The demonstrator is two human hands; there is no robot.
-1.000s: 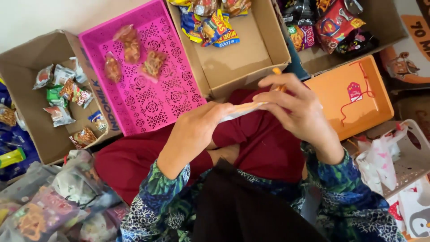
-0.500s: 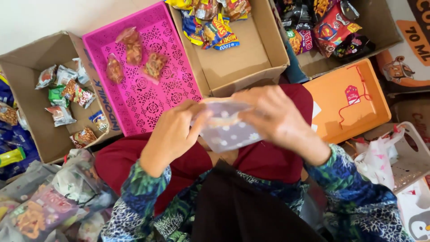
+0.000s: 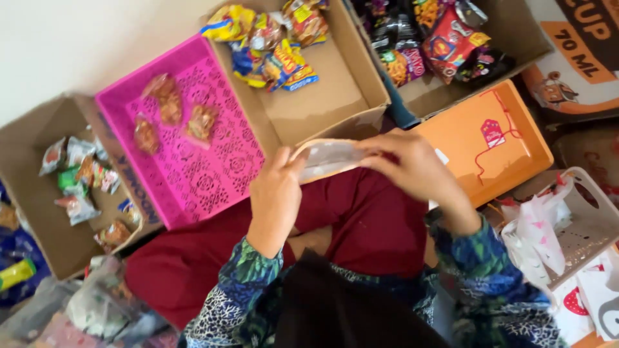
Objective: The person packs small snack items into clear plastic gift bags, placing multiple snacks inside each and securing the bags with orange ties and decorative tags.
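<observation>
Both my hands hold a small pale plastic bag (image 3: 329, 158) in front of me, over my dark red lap. My left hand (image 3: 276, 196) grips its left edge between thumb and fingers. My right hand (image 3: 411, 164) pinches its right side. The bag looks stretched between them with its mouth partly spread. Beyond it stands a cardboard box (image 3: 335, 96) with colourful snack packets (image 3: 271, 45) at its far end. A pink perforated tray (image 3: 213, 174) with three wrapped snacks (image 3: 169, 96) lies to the left.
A cardboard box (image 3: 45, 219) of small packets sits far left. A second box (image 3: 516, 45) with dark and red snack bags is at the top right. An orange lid (image 3: 490, 138) lies right, a white basket (image 3: 583, 225) with patterned bags beside it. Clear bags (image 3: 97, 309) pile at lower left.
My hands moved up and towards the boxes. The bag, first a thin folded strip, then held flat and wide, is now tilted with its mouth spread between my hands.
</observation>
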